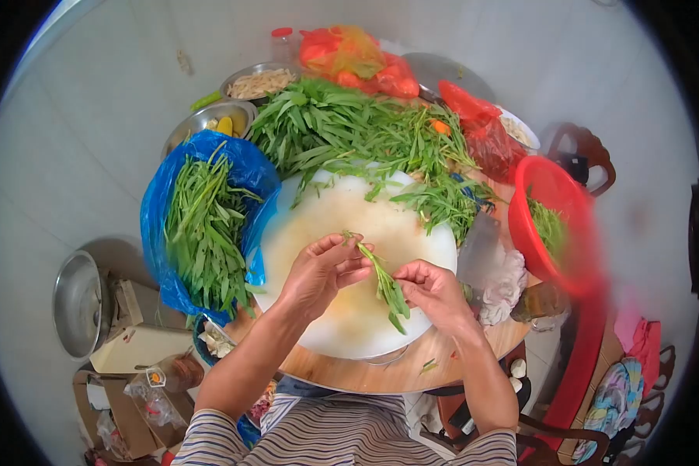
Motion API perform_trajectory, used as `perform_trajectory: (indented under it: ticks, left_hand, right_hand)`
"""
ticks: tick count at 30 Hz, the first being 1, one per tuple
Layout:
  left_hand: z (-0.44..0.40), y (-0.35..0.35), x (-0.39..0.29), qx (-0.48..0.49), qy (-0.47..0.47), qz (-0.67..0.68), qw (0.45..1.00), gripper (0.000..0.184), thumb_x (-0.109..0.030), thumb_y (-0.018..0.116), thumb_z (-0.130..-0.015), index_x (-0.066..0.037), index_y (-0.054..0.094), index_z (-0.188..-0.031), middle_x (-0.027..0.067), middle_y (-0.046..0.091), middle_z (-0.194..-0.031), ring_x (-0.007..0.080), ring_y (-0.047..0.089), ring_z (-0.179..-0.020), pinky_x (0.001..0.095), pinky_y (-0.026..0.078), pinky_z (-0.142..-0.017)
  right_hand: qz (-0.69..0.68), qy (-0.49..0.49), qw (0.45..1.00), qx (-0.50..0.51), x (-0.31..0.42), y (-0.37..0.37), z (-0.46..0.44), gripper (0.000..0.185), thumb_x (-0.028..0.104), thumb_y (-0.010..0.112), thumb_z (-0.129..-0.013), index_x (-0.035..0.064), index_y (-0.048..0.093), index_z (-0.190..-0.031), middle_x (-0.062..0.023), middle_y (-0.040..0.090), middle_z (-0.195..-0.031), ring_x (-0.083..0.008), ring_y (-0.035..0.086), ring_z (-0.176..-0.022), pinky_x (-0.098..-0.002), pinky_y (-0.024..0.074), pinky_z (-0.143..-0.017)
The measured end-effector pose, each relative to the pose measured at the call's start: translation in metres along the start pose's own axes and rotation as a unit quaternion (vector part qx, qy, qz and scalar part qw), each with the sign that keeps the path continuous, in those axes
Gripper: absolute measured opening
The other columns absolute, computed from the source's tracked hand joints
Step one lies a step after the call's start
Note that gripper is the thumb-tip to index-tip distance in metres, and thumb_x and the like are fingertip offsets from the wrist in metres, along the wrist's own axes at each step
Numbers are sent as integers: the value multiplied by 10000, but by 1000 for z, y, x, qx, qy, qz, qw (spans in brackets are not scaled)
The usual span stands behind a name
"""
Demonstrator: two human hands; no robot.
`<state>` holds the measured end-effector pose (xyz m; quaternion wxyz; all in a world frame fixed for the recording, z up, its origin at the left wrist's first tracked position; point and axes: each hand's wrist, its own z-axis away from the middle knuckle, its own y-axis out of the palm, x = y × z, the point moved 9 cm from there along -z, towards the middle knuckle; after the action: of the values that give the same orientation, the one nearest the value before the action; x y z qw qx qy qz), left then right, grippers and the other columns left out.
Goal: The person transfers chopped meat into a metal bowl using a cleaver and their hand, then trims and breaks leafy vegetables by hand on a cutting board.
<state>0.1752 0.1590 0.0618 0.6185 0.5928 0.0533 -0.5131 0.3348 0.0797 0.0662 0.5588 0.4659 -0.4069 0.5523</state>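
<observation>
My left hand (pixel 330 268) pinches the upper stem of a leafy green sprig (pixel 386 290), whose leaves hang down to the right. The closed fingertips of my right hand (pixel 433 293) meet the sprig's leaves at their right edge. Both hands are above a round white cutting board (pixel 349 326), stained brown in the middle. Behind the board lies a large heap of long-leaved greens (pixel 326 128). More greens (pixel 206 233) fill a blue plastic bag (pixel 155 225) on the left.
A red basin (pixel 528 225) with some greens stands at the right, beside crumpled white material (pixel 502 291). Metal bowls (pixel 248 116) and red plastic bags (pixel 485 132) line the back of the wooden table (pixel 349 378). Chairs (pixel 586 159) are at the right.
</observation>
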Motion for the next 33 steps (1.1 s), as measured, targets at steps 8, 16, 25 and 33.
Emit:
perform_trajectory:
  ticks: [8, 16, 25, 33]
  left_hand:
    - [17, 0, 21, 22, -43, 73, 996, 195, -68, 675, -959, -23, 625, -1142, 152, 700, -1125, 239, 717, -1008, 337, 642, -830]
    - [28, -12, 17, -17, 28, -142, 989, 279, -103, 733, -934, -16, 621, -1174, 104, 718, -1051, 203, 730, -903, 346, 622, -793]
    - [32, -21, 17, -5, -2, -72, 997, 264, -60, 655, -966, -13, 612, -1222, 85, 706, -1019, 201, 722, -953, 336, 618, -794]
    - [37, -27, 20, -3, 7, -61, 998, 293, -31, 647, -966, -11, 595, -1254, 95, 707, -1034, 207, 724, -980, 325, 631, -806]
  right_hand:
    - [44, -57, 996, -43, 0, 20, 11, 147, 17, 687, -935, -13, 646, -1073, -24, 694, -969, -70, 636, -851, -237, 533, -758]
    - [123, -53, 989, -56, 2, 34, 21, 81, 6, 675, -916, -13, 680, -995, -44, 712, -964, -79, 653, -798, -242, 546, -746]
    - [131, -108, 980, -99, 27, 34, 34, 113, 3, 671, -934, -20, 706, -1039, -58, 710, -951, -115, 674, -842, -253, 554, -768]
    - [222, -223, 938, -149, 62, 25, 58, 83, -18, 707, -888, -5, 719, -969, -90, 714, -910, -190, 685, -855, -302, 546, -758]
